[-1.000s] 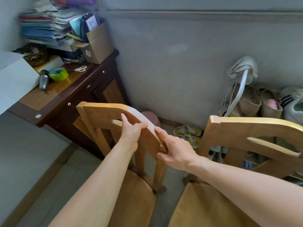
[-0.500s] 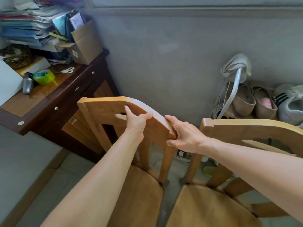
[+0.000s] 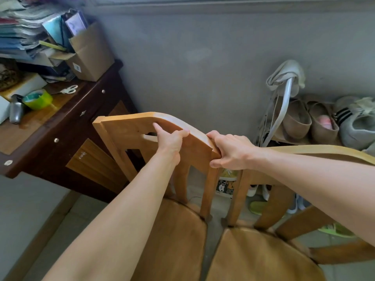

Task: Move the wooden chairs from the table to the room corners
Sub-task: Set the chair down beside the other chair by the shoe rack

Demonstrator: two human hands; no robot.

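Head view: only one view is given, looking down over both forearms toward a grey wall.
Left hand [image 3: 171, 141]: the fingers are closed over the curved top rail of the left chair [image 3: 129, 130], with the forefinger laid flat on the front of the rail above the cut-out slot.
Right hand [image 3: 230, 152]: the fingers are wrapped round the right end of the same top rail, where it meets the upright post; a firm grip is shown.
Left chair position: it is stood just beside a dark wooden cabinet [image 3: 67, 142], with its back turned toward the wall; whether all its legs are on the floor cannot be told.
Right chair [image 3: 261, 258]: it is set touching or nearly touching the left chair at the seat edge, and is held by neither hand; its top rail is partly hidden behind the right forearm.
Tabletop [image 3: 12, 136]: a roll of green tape [image 3: 37, 99], scissors [image 3: 69, 89], a cardboard box [image 3: 91, 55] and stacked papers are carried on the cabinet.
Wall side: shoes [image 3: 322, 122] are stored on a low rack.
Progress: two chairs are judged to have been brought to this corner area already.
Remaining: the held chair appears to need only final placing and release; whether other chairs are left at the table cannot be seen.
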